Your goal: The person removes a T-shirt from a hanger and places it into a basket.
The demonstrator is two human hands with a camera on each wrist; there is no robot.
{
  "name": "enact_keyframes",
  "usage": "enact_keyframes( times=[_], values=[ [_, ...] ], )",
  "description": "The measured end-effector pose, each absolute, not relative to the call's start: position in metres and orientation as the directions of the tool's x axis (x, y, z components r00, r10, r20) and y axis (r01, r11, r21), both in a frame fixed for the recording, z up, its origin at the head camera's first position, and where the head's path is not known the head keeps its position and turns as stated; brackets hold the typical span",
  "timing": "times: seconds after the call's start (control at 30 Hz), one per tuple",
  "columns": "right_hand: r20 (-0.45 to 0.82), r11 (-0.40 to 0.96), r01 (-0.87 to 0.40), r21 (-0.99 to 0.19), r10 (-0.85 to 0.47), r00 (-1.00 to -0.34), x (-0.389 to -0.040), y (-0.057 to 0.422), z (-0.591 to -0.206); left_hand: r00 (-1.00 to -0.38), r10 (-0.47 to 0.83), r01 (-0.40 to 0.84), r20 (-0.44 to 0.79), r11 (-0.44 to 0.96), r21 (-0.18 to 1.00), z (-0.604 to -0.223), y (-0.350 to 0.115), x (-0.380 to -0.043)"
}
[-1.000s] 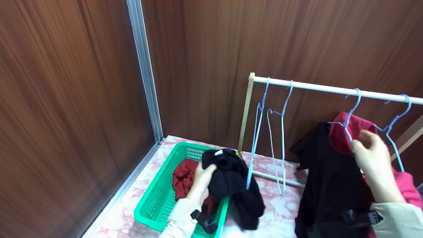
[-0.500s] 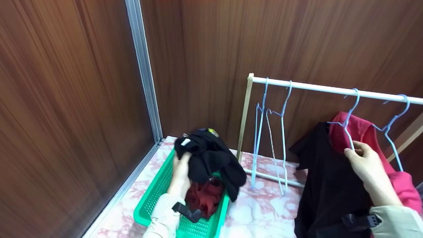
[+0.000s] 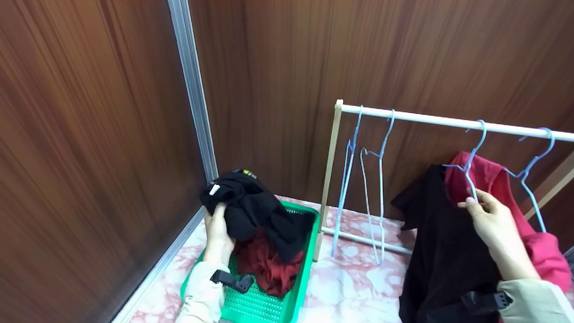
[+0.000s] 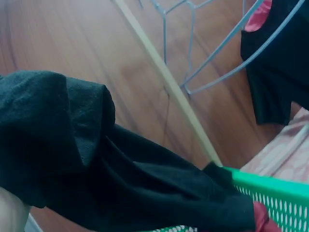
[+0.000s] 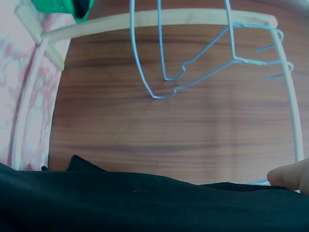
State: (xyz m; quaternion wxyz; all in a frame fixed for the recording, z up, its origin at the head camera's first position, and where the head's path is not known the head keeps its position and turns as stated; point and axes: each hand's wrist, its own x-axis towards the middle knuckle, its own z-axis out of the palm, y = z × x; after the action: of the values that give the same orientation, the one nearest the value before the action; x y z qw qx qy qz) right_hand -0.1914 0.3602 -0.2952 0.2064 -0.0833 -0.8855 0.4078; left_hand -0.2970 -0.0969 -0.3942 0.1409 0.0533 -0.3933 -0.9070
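My left hand [image 3: 218,231] grips a bunched black garment [image 3: 251,208] with a white label, above the green basket [image 3: 309,251]. Its loose end hangs over crumpled dark red cloth [image 3: 273,269] inside. In the left wrist view the black garment [image 4: 96,145] fills the near side and only a sliver of the hand shows. On the right, my right hand [image 3: 495,222] pinches the sloping arm of a blue hanger [image 3: 468,168] at the neckline of a black short-sleeved shirt [image 3: 453,242]. In the right wrist view, fingertips [image 5: 285,175] are right at the shirt's upper edge.
A white rail [image 3: 430,118] on a wooden stand [image 3: 331,166] carries two bare blue hangers [image 3: 381,188] on its left. Behind the black shirt hangs a pinkish-red garment [image 3: 545,255]. Brown wood-grain panels [image 3: 278,89] rise behind and left; the floor is pink marbled [image 3: 350,287].
My left hand has carried the black garment left, from the basket's right edge to its far left, uncovering the red cloth. My right hand has shifted slightly left and closed onto the hanger's arm.
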Motion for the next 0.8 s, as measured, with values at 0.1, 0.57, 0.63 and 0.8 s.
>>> enact_keyframes(
  times=[0.1,0.57,0.63,0.8],
  values=[
    [0.304,0.654,-0.016,-0.757,0.330,-0.894,-0.192,0.359,-0.296,-0.947,-0.320,0.181,-0.009,-0.558,0.809,-0.403,-0.104,-0.299],
    [0.293,0.729,0.017,-0.685,0.297,-0.909,-0.191,0.356,-0.293,-0.997,-0.056,0.043,0.053,0.162,0.986,-0.447,-0.107,-0.306],
    [0.305,0.740,0.014,-0.672,0.294,-0.906,-0.192,0.356,-0.293,-1.000,0.026,0.022,0.015,0.278,0.960,-0.452,-0.108,-0.302],
    [0.335,0.757,0.007,-0.653,0.297,-0.894,-0.193,0.354,-0.293,-0.992,0.109,-0.018,-0.066,0.388,0.921,-0.456,-0.110,-0.294]
  ],
)
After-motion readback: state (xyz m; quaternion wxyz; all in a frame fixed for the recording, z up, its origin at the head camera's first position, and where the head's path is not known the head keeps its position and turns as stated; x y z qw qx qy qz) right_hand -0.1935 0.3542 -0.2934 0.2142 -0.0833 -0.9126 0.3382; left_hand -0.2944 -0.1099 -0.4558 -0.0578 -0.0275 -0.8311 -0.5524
